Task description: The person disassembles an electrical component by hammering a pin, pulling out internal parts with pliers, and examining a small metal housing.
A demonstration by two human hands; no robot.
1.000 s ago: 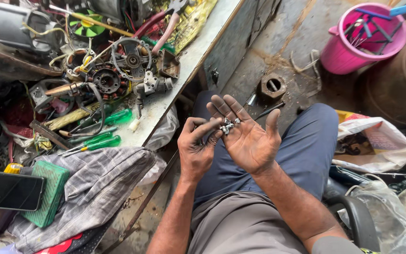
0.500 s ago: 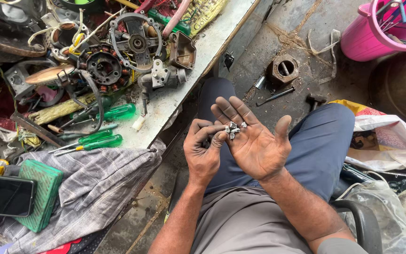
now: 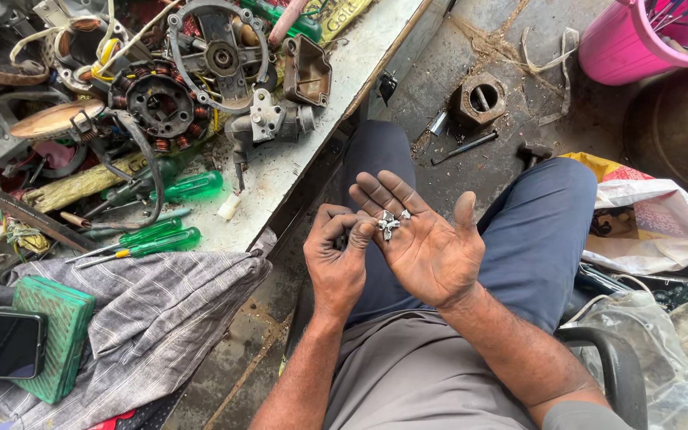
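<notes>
Two hands over lap. Right hand (image 3: pixel 431 251) open flat, palm up, cradling small metal parts (image 3: pixel 388 224) at finger bases. Left hand (image 3: pixel 338 255) curled, fingertips pinching among parts. Sorting apparently underway; most parts on palm. Cluttered worktop (image 3: pixel 344 87) to left.

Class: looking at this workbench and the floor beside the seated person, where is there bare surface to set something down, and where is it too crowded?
Free: the pale strip of bench between the carburettor part and the bench edge, and concrete floor left of the pink bucket. Crowded: the bench's left side, around the stator and green screwdrivers. The right hand cups small metal pieces; the left hand touches them.
</notes>
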